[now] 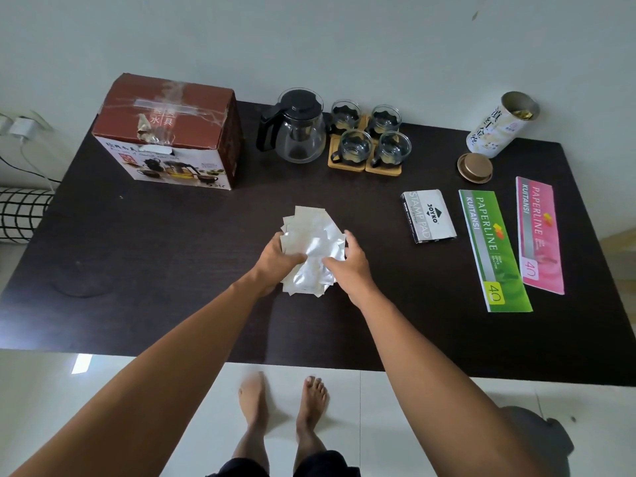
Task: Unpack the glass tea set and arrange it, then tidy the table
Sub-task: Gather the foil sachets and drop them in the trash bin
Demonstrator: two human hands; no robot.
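We hold the loose pile of silver packets (311,251) at the table's (137,270) near centre, left hand (275,258) and right hand (351,261) gripping its edges. Slippery foil could fan out and scatter if we lift unevenly.

Both arms reach forward, hands meeting over the desk (137,270).

The left hand (275,258) and the right hand (349,266) sit close together, each with fingers curled in a grip on opposite sides of a bunch of silver sachets (311,251). Both forearms are bare and stretch out nearly straight, converging toward the middle. Two bare feet stand on the floor below.
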